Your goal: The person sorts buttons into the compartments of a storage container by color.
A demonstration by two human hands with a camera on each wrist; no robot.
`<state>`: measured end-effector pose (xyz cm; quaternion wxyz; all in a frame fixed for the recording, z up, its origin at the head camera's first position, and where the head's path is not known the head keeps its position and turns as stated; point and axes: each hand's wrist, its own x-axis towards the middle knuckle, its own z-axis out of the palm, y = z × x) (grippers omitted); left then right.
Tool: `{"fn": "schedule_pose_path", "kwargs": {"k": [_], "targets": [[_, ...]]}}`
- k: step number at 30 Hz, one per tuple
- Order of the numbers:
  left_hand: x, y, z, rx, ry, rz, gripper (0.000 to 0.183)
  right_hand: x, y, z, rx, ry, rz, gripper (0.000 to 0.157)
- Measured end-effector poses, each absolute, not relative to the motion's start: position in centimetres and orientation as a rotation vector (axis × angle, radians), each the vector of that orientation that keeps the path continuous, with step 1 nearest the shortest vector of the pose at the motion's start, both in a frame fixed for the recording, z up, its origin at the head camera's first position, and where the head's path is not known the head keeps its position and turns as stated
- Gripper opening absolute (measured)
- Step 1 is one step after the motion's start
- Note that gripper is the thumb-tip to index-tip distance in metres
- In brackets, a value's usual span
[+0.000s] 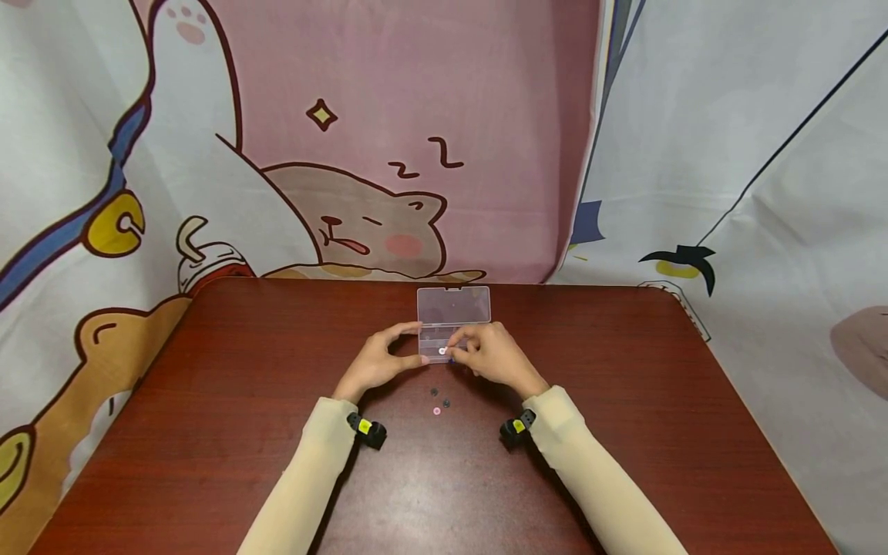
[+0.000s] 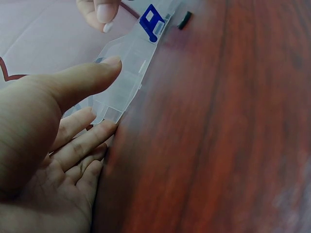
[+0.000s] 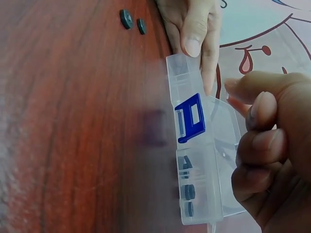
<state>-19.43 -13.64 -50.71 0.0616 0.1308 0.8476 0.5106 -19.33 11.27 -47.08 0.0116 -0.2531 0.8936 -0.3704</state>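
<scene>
A clear plastic compartment box (image 1: 432,344) with a blue latch (image 3: 192,119) stands on the table, its lid (image 1: 454,306) raised at the back. My left hand (image 1: 377,361) grips the box's left end between thumb and fingers. Over the front compartments, my right hand (image 1: 494,353) pinches a small pale button (image 1: 442,351) between thumb and forefinger. The left wrist view shows this button (image 2: 108,27) at the fingertips, above the box. Several dark buttons (image 3: 189,192) sit inside the box, at its right end.
Two dark buttons (image 1: 446,404) and a pink button (image 1: 437,411) lie on the brown table (image 1: 243,370) in front of the box. Behind the table's back edge hangs a printed cloth (image 1: 416,92). A wrist camera (image 1: 515,432) sits on the right sleeve.
</scene>
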Motion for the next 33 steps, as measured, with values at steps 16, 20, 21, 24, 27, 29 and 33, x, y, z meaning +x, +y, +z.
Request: {"fn": "schedule_pose_path", "kwargs": {"k": [16, 20, 21, 24, 27, 29, 33], "targets": [[-19.62, -13.63, -50.86, 0.443, 2.596, 1.54, 0.064, -20.0, 11.15, -46.64, -0.67, 2.782, -1.237, 0.004], [-19.61, -13.66, -50.82, 0.442, 2.598, 1.536, 0.064, -20.05, 11.2, -46.58, -0.674, 2.785, -1.235, 0.006], [-19.62, -13.66, -50.81, 0.439, 2.597, 1.535, 0.064, -20.05, 11.21, -46.57, -0.678, 2.785, -1.237, 0.007], [-19.63, -13.68, -50.79, 0.435, 2.594, 1.533, 0.065, -20.04, 11.24, -46.56, -0.683, 2.781, -1.24, 0.007], [-19.65, -13.74, -50.79, 0.43, 2.592, 1.531, 0.065, -20.01, 11.23, -46.53, -0.679, 2.776, -1.234, 0.005], [-19.69, -13.76, -50.8, 0.437, 2.591, 1.535, 0.065, -19.98, 11.24, -46.49, -0.677, 2.773, -1.229, 0.005], [-19.72, -13.78, -50.85, 0.445, 2.59, 1.544, 0.065, -19.87, 11.25, -46.32, -0.691, 2.765, -1.224, 0.006]]}}
